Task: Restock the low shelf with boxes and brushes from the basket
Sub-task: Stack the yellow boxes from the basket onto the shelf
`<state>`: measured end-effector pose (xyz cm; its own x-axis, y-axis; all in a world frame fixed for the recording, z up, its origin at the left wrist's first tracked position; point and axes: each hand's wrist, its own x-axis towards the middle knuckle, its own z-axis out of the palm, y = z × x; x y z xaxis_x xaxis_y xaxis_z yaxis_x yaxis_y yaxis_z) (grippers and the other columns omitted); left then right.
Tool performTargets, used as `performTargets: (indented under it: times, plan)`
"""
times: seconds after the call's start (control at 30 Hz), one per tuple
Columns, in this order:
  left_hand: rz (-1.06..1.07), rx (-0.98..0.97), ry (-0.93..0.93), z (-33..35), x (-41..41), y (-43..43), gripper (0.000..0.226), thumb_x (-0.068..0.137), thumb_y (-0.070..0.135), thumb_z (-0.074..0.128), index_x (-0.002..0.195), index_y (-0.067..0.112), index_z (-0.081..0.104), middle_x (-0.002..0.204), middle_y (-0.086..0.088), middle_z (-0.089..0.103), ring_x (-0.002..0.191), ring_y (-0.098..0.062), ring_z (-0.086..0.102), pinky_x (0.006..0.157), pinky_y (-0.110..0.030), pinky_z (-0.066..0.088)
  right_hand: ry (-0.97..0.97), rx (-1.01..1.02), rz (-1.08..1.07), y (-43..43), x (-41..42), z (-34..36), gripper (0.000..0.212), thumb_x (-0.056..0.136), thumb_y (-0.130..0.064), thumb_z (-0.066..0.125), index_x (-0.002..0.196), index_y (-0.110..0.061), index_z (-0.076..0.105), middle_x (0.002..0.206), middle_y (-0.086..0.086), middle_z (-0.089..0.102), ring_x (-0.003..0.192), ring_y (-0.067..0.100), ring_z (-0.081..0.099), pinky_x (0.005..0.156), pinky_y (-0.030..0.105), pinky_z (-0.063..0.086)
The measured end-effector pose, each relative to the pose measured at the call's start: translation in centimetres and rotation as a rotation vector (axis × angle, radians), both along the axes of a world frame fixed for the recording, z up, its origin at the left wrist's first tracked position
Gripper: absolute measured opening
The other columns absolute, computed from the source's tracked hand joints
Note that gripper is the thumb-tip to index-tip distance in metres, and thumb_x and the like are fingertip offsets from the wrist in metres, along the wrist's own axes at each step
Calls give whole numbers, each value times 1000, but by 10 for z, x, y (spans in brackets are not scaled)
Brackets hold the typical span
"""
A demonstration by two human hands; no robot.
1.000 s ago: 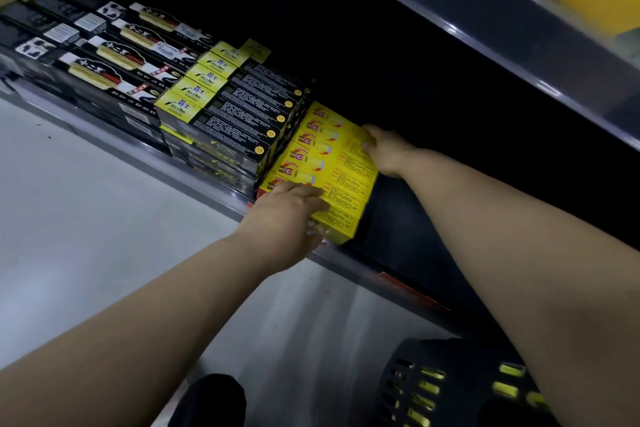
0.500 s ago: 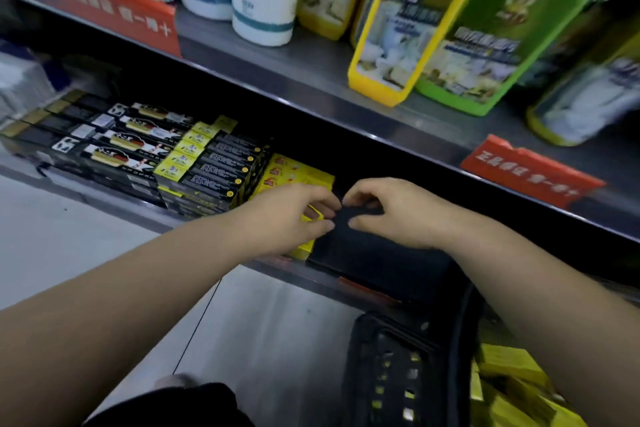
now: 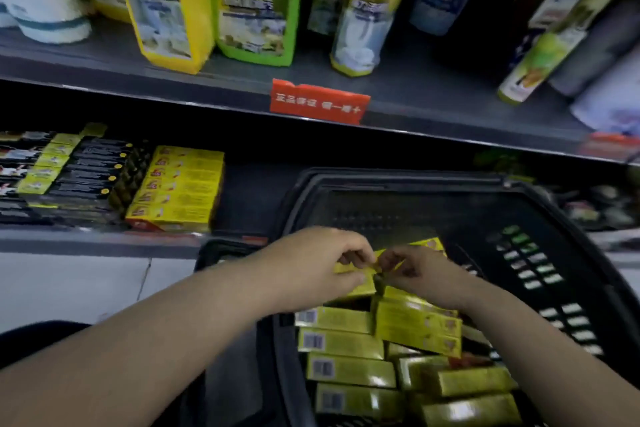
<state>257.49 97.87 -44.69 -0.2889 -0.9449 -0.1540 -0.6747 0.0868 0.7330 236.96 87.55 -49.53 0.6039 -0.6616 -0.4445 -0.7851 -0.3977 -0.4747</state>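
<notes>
A black plastic basket [image 3: 540, 204] stands on the floor in front of the low shelf [image 3: 104, 241] and holds several yellow boxes [image 3: 349, 343]. Both hands are over the basket. My left hand [image 3: 311, 270] and my right hand [image 3: 415, 270] pinch the same yellow box [image 3: 356, 282] at the top of the pile, fingertips almost touching. On the low shelf lies a stack of yellow boxes [image 3: 180, 184], with black and yellow boxes [image 3: 79, 177] to its left. No brushes can be made out.
The upper shelf [image 3: 415, 104] carries yellow and green bottles [image 3: 256, 3] and a red price tag [image 3: 318, 102]. Right of the yellow stack the low shelf shows a dark bare stretch [image 3: 252, 191]. Light floor tiles [image 3: 69, 284] lie left of the basket.
Both hands left the yellow stack on the low shelf, drew back and came down into the basket, where they took hold of a yellow box. The view swung up and right.
</notes>
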Motion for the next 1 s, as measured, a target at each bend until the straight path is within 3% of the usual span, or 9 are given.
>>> performTargets:
  times: [0.1,0.17,0.37,0.53,0.7,0.77,0.83,0.9,1.0]
  plan:
    - [-9,82,31,-18,-26,5,21,91,30,56,112,30,61,108,17,64,99,4,56,87,-21,45,347,-36,34,2,-58,-41,55,84,-23,65,135,-24,44,123,-1,49,113,18,53,81,14,35]
    - [2,112,30,-26,-36,6,19,91,27,56,109,29,61,105,16,64,95,6,56,82,-15,44,445,-13,31,5,-84,-61,64,83,-27,67,139,-25,37,135,4,43,120,21,49,90,22,38]
    - [76,176,74,-37,-51,9,14,90,23,57,100,31,63,97,16,65,88,6,58,74,-5,42,570,-113,38,13,-99,-97,66,83,-36,65,139,-20,33,135,6,45,123,26,43,96,34,40]
    - [77,220,52,-36,-57,5,15,89,24,56,101,30,63,95,16,65,88,6,59,78,-12,46,614,-162,35,8,-98,-93,62,80,-39,69,135,-23,43,130,6,45,119,27,44,91,36,43]
    - [169,367,111,-36,-62,1,22,92,31,54,109,21,65,102,9,67,99,-9,63,88,-27,49,368,-50,-172,12,-86,-53,32,83,-32,66,112,-18,61,106,7,64,94,22,60,73,28,47]
    - [253,454,177,-37,-62,0,25,94,36,51,103,19,66,107,-2,68,106,-21,62,92,-35,47,137,51,-252,22,-77,-32,20,83,-32,67,97,-18,64,87,3,65,79,18,61,65,24,46]
    - [358,563,343,-37,-64,1,21,93,41,50,92,25,63,102,5,66,110,-21,58,99,-36,42,-121,127,-305,39,-60,-13,9,82,-31,68,85,-23,64,75,-5,63,72,14,61,63,22,46]
    - [498,644,568,-36,-69,-1,22,91,41,54,96,20,61,101,1,66,107,-21,59,101,-38,43,-324,168,-283,58,-43,1,6,80,-34,70,81,-31,64,72,-10,63,72,10,61,67,27,47]
    - [731,626,804,-39,-69,-8,32,91,28,58,111,4,56,96,-14,69,87,-27,66,84,-40,53,-456,272,-225,64,-30,12,15,82,-52,60,95,-46,64,94,-12,70,88,8,66,80,27,52]
